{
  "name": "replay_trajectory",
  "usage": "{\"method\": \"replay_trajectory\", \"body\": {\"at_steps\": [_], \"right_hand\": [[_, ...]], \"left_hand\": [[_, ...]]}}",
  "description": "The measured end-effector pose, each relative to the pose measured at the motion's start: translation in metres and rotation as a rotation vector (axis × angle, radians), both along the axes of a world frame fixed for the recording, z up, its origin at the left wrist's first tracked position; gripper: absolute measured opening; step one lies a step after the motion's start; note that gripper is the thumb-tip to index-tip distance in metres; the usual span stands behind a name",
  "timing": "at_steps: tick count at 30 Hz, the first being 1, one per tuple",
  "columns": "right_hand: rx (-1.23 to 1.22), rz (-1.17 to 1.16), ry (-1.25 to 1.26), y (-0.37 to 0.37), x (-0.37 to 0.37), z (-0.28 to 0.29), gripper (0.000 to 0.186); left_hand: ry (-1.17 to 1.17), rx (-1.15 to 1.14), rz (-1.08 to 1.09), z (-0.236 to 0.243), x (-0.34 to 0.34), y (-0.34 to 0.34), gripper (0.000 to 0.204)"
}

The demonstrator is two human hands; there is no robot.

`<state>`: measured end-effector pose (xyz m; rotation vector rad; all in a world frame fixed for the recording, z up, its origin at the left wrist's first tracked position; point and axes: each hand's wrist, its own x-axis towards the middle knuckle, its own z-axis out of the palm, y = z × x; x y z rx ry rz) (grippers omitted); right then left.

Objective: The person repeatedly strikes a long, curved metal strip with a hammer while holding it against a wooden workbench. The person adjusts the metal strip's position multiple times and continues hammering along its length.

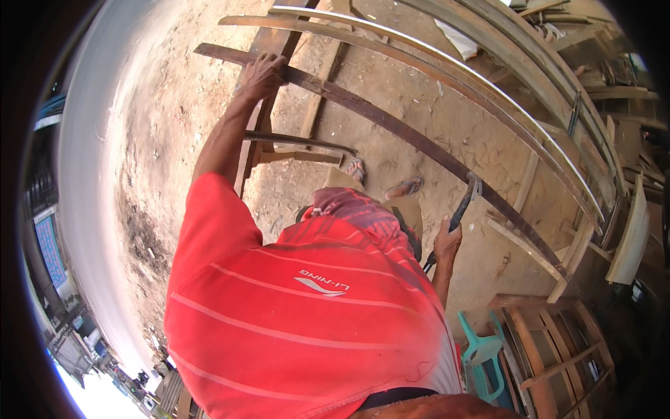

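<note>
A long, narrow, dark brown wooden board [380, 115] runs from the upper left down to the lower right in front of me. My left hand [264, 75] is closed over it near its far left end, above a wooden trestle beam [269, 43]. Lower on the right, my right hand [447, 241] is wrapped around the black handle of a claw hammer [463, 204]. The hammer's grey metal head meets the near edge of the board, or lies just beside it; I cannot tell whether they touch.
Beyond the board lie long wooden planks [419, 61], one with a pale edge. A support timber [574, 260] sits under the right end. A green plastic chair [481, 349] and wooden frames [551, 349] stand at the lower right. My sandalled feet [357, 170] are on the dirt ground.
</note>
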<state>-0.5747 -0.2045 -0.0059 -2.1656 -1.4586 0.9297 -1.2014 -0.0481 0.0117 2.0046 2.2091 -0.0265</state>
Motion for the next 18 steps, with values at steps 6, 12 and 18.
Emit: {"method": "replay_trajectory", "body": {"at_steps": [6, 12, 18], "right_hand": [[-0.105, -0.056, 0.104, -0.013, 0.015, -0.019, 0.045], [-0.291, -0.039, 0.17, 0.004, 0.005, 0.026, 0.049], [-0.069, -0.038, 0.552, -0.001, 0.002, 0.113, 0.045]], "left_hand": [[0.032, -0.039, -0.027, 0.008, 0.003, -0.003, 0.053], [0.063, -0.037, -0.108, -0.02, -0.013, -0.007, 0.042], [0.028, 0.026, -0.038, -0.023, -0.009, -0.025, 0.041]]}}
